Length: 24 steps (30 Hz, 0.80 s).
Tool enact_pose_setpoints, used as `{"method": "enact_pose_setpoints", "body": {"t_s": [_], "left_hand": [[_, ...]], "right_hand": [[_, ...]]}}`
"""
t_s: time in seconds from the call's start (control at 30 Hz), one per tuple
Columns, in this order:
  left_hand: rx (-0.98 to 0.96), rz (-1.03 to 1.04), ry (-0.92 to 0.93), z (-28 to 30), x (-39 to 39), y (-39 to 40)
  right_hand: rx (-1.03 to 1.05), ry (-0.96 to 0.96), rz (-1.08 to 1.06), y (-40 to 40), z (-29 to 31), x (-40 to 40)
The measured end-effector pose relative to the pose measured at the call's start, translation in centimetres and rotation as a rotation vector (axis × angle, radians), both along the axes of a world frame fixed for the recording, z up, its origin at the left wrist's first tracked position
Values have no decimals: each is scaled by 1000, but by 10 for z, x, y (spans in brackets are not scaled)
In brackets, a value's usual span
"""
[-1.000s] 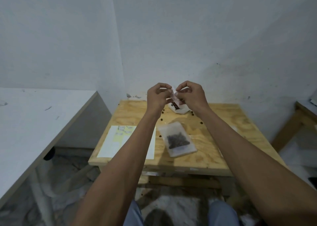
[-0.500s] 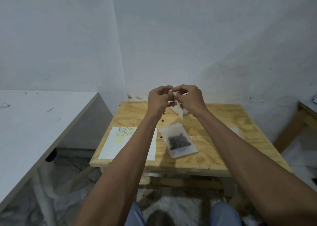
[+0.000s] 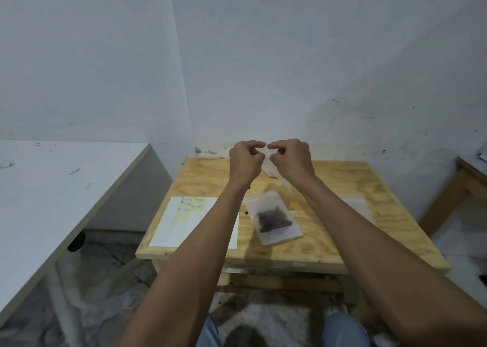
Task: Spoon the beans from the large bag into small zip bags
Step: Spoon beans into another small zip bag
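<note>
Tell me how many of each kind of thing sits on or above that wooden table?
Zip bags with beans lying flat: 1
Small clear bags held up between both hands: 1
Paper sheets: 1
Hands: 2, left and right
Total: 5. A few loose beans and a white bag behind the hands are too hidden to count.

no readable text anywhere, white sheet (image 3: 168,230) on the wooden table (image 3: 329,241) shows only blurred marks
</note>
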<state>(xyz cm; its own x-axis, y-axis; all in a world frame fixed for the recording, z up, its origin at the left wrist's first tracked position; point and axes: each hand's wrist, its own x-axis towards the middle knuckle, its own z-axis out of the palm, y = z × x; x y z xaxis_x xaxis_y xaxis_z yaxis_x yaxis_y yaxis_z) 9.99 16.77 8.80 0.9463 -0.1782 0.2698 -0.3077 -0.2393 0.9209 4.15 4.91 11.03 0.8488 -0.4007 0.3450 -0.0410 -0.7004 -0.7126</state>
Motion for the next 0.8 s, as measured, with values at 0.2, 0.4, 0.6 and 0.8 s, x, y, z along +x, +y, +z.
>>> {"method": "enact_pose_setpoints", "body": {"t_s": [0.2,0.4,0.6,0.8], "left_hand": [[103,-39,-71,3,1,7],[26,-151,-272,8,-3,20],[77,-318,-221,12,9,21],[-21,-267,-200,3,16,18]], "right_hand": [[-49,-14,-2,-10,-1,-4],[104,-124,77,-17,12,-6],[405,-149,213,-14,35,0],[640,-105,311,-13,34,5]]}}
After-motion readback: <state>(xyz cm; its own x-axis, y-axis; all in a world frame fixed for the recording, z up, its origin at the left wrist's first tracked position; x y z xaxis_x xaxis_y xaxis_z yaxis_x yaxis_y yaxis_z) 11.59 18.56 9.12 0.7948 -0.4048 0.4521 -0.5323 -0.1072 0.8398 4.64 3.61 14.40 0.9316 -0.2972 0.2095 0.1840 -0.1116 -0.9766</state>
